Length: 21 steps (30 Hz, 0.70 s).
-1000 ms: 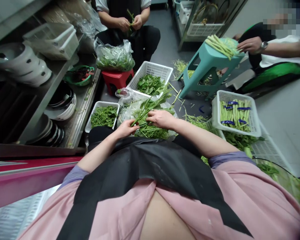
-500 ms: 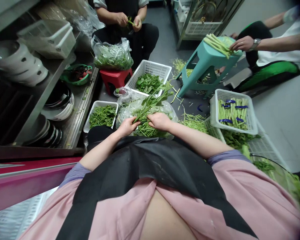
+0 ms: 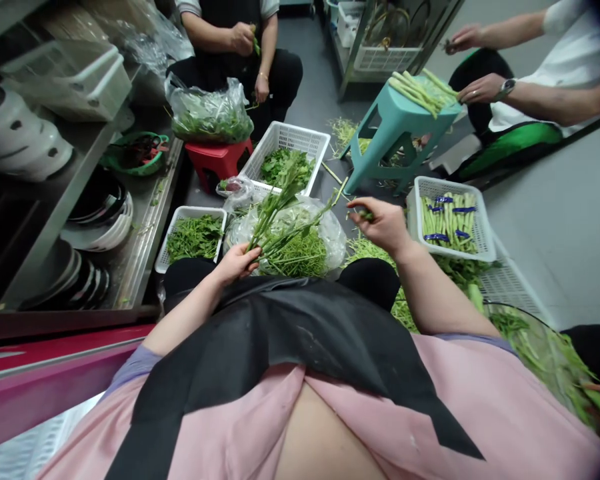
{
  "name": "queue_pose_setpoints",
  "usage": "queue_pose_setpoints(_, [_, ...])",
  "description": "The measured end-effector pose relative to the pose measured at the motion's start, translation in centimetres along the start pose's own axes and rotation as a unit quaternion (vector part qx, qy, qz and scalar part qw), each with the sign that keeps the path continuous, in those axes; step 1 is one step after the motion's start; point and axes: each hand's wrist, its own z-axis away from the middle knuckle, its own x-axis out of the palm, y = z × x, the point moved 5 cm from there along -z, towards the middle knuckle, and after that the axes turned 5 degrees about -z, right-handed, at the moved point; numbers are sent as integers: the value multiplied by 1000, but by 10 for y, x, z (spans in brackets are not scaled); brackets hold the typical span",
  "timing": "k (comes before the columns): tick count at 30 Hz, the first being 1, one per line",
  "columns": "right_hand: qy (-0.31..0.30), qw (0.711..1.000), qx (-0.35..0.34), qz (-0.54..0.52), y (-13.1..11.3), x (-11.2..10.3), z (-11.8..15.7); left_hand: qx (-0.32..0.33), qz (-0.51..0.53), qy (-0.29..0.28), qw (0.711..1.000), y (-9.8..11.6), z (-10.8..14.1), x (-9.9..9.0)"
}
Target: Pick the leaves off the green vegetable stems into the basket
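My left hand (image 3: 237, 262) is closed around the lower ends of a bunch of leafy green stems (image 3: 279, 207), which fans up and to the right. My right hand (image 3: 384, 225) is apart from the bunch, its fingers curled on a small piece of green stem (image 3: 366, 215). One thin stem from the bunch reaches toward the right fingertips; whether they touch it I cannot tell. Below the bunch, a clear plastic bag (image 3: 336, 233) lies spread open with a heap of thin green stems (image 3: 300, 257) on it, just past my knees.
White baskets of greens stand at the left (image 3: 161, 257) and ahead (image 3: 323, 143). A red stool (image 3: 213, 160) bears a bag of greens. On the right are a teal stool (image 3: 380, 127) and a basket (image 3: 485, 247) of tied bundles. Two co-workers sit nearby. Metal shelving (image 3: 140, 267) borders the left.
My right hand has moved away from the bunch, right and upward. My left hand shifted slightly left and down with the bunch. Both co-workers' hands have moved apart.
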Motion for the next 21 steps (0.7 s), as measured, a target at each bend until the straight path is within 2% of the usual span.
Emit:
queue_pose_setpoints(4, [-160, 973, -121, 114, -39, 51, -2, -2, -23, -16, 1000, 1, -4, 4])
queue_pose_setpoints(7, [-213, 951, -161, 155, -51, 83, -8, 5, -22, -20, 1000, 4, -5, 6])
queue_pose_setpoints(11, [-267, 933, -174, 168, -52, 99, -15, 13, -17, -39, 999, 6, -3, 7])
queue_pose_setpoints(14, [-301, 935, -139, 122, -45, 95, -19, 7, -13, -54, 998, 3, -2, 4])
queue_pose_setpoints(17, [-341, 939, -42, 9, -32, 87, -23, -10, -30, -64, 997, -1, -2, 0])
queue_pose_setpoints(19, [-402, 910, 26, -95, -23, 85, -21, -21, -49, -68, 996, -3, -2, -4])
queue_pose_setpoints(21, [-448, 867, 94, -197, -15, 83, -17, -31, -63, -69, 995, -4, -2, -7])
